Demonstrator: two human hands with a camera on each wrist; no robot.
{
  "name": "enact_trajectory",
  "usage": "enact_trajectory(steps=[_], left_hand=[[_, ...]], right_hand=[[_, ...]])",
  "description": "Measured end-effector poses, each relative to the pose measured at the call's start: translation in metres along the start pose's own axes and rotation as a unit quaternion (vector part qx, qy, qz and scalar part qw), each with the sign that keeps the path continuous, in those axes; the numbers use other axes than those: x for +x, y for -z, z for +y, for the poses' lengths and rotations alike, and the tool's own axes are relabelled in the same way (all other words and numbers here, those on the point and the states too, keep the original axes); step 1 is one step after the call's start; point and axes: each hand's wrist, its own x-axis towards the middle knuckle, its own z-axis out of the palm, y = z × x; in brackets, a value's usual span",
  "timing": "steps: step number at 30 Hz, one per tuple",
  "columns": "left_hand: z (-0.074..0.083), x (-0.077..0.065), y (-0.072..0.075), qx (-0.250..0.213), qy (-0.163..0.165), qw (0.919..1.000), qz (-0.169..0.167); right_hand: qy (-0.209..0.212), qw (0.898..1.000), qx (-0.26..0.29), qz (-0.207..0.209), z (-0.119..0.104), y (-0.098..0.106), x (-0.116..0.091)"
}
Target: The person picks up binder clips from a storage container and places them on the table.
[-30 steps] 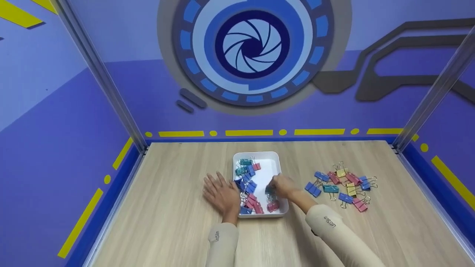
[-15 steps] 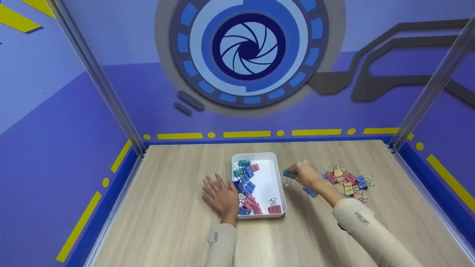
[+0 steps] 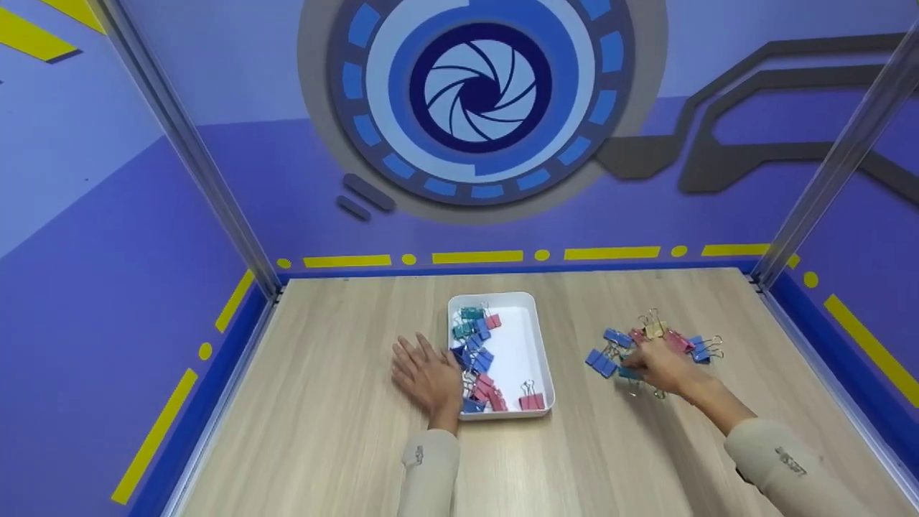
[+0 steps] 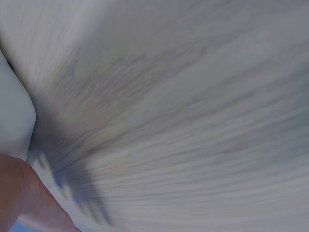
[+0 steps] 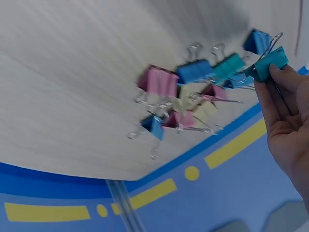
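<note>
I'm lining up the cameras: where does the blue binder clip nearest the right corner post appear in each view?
Head view: the blue binder clip lies right of the right hand.
Left wrist view: not in it.
Right wrist view: left of centre, below a pink clip.
Shared landmark: the tabletop, in all three.

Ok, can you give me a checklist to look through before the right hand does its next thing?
1. Right hand has a firm-looking pinch on the teal clip: ok.
2. Teal clip is free of the blue clip behind it: cannot tell.
3. Loose clips on the table are spread apart: not ok, they're bunched and overlapping.
4. Left hand is away from them: ok, it's beside the tray.
5. Tray has bare space: ok.
</note>
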Motion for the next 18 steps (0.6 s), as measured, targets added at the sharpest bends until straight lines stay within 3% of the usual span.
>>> enact_trajectory(steps=[3, 9, 15, 18], left_hand=[[-0.002, 0.000, 0.000, 0.005, -0.004, 1.0000, 0.004], [-0.001, -0.003, -0.002, 0.009, -0.004, 1.0000, 0.001], [0.000, -0.002, 0.000, 0.000, -0.001, 1.0000, -0.002], [-0.001, 0.001, 0.001, -0.003, 0.002, 1.0000, -0.003]], right_hand=[[-0.013, 1.000, -0.019, 0.017, 0.008, -0.014, -0.009], [-0.103, 0.994, -0.023, 0.015, 0.019, -0.033, -0.023], [-0.108, 0.993, -0.029, 0.032, 0.022, -0.043, -0.023], [-0.111, 0.993, -0.030, 0.015, 0.019, -0.041, -0.016]])
